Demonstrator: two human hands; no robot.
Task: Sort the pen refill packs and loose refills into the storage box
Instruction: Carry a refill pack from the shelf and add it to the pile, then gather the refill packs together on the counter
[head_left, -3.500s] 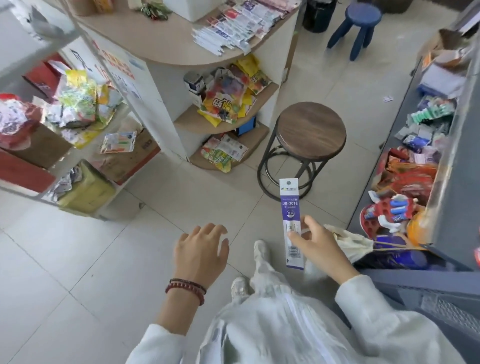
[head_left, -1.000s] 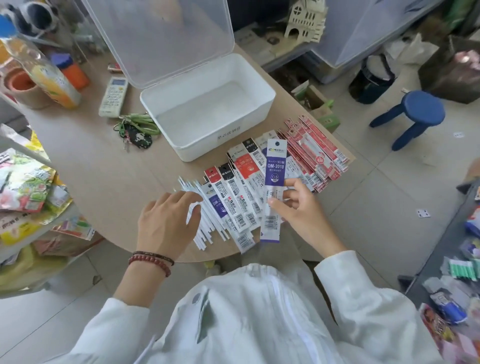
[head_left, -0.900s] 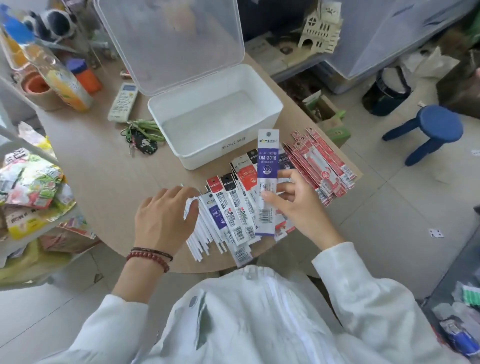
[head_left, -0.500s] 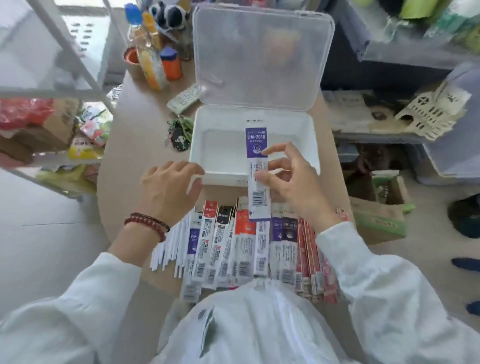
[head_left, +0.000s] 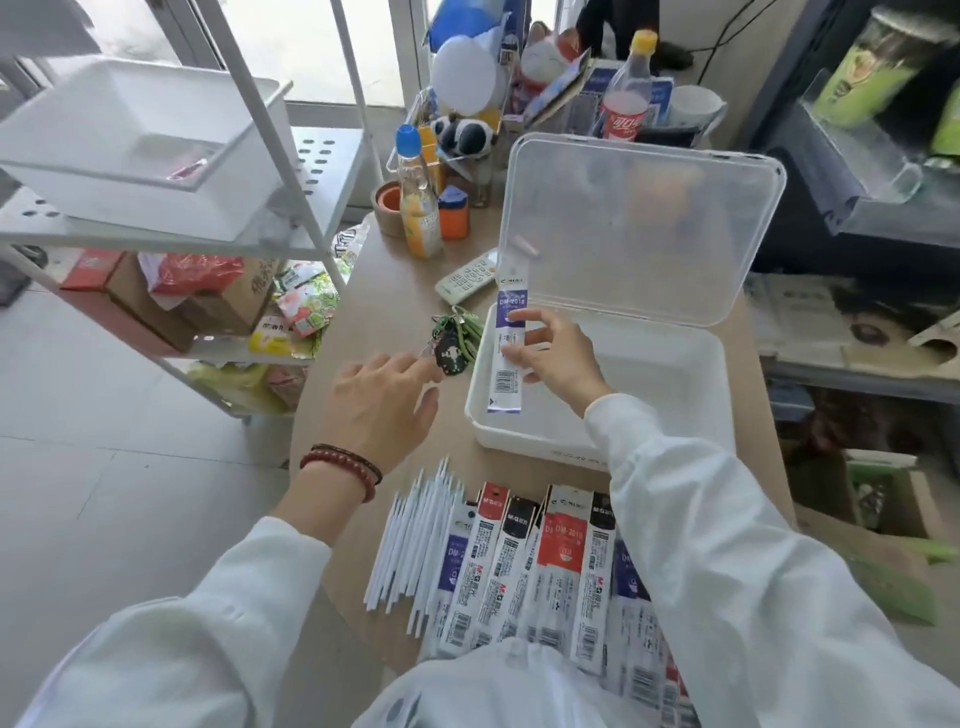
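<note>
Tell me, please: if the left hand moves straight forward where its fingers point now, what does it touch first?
Probably the bunch of keys: the left hand is open, its fingertips almost at them. The white box lies just beyond, though depth is hard to judge.

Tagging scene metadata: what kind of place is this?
Probably a small shop counter. Many retail pen refill packs lie on the round table, snack bags fill the open shelving, and a lucky cat figure sits at the back.

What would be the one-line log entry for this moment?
right hand: holds purple pack over box | left hand: open | lid: open
</note>
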